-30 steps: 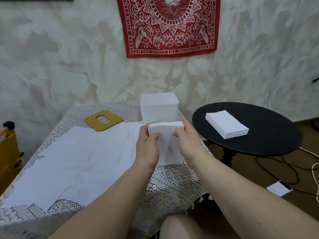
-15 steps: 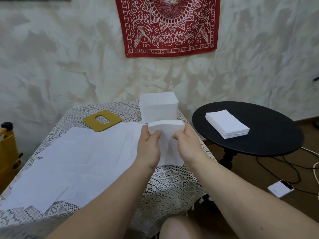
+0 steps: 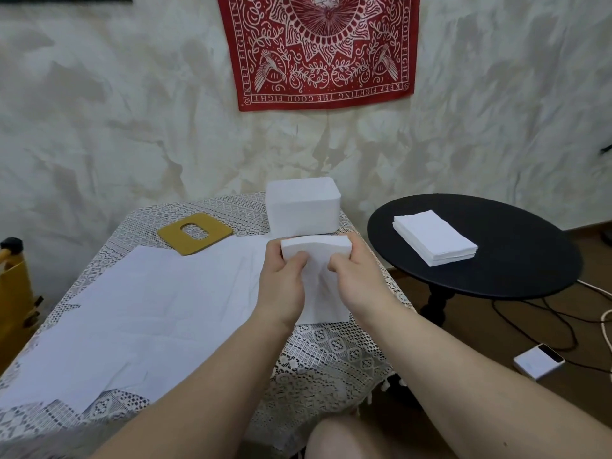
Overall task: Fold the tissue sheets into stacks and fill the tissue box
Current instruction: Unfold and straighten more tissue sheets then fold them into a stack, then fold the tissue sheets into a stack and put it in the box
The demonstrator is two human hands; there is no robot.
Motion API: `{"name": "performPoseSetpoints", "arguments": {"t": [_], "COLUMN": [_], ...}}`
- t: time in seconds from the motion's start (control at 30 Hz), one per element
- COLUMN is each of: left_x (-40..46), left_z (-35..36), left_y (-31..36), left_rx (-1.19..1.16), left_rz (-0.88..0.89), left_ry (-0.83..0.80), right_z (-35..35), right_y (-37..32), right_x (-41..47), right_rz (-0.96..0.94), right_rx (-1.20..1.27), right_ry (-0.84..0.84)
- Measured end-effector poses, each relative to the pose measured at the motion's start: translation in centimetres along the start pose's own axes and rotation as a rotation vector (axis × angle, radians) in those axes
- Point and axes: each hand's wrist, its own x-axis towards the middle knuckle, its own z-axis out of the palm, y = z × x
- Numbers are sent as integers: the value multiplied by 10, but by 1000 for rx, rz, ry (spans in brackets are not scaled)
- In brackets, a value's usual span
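Tissue stack point(image 3: 316, 248), white, bowed upward

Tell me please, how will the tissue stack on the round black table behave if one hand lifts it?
The folded stack is probably light and soft. It would likely sag, as the held stack already bows between both hands. Loose top sheets may slide off.

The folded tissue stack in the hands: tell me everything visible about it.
The white folded tissue stack is a thick wad of soft paper sheets held upright over the lace-covered table. Its top edge bows upward, layers showing. The left hand and right hand grip its sides, thumbs pressing its near face. It sits just in front of the white box; contact unclear.
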Motion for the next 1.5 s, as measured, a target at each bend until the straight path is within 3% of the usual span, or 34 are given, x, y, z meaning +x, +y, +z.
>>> {"name": "performPoseSetpoints", "arguments": {"t": [0.2,0.37,0.5,0.67,0.73,0.9,1.07,1.2,1.33,1.5], "left_x": [3,3,22,38,37,36,35,43,76,148], "left_z": [0,-8,-20,-27,-29,-42,-43,-42,-39,-38], "left_y": [-3,-4,19,51,50,33,30,28,23,2], "left_rx": [9,108,547,936,881,397,92,16,281,982], "left_rz": [-15,5,307,372,348,59,-74,-78,159,554], "left_ry": [-35,-85,-137,-341,-328,-194,-103,-91,33,34], "right_z": [1,-9,-15,-18,-20,-38,-38,-33,-35,-44], "right_y": [1,12,-1,-21,-27,-27,-28,-27,-26,-15], "right_x": [4,0,2,12,14,14,9,14,32,63], "right_rz": [-39,35,-59,-186,-205,-63,207,219,176,121], "right_rx": [-62,-144,-291,-521,-490,-416,179,188,242,179], "right_ry": [28,-16,-57,-140,-144,-109,-142,-155,-59,53]}}
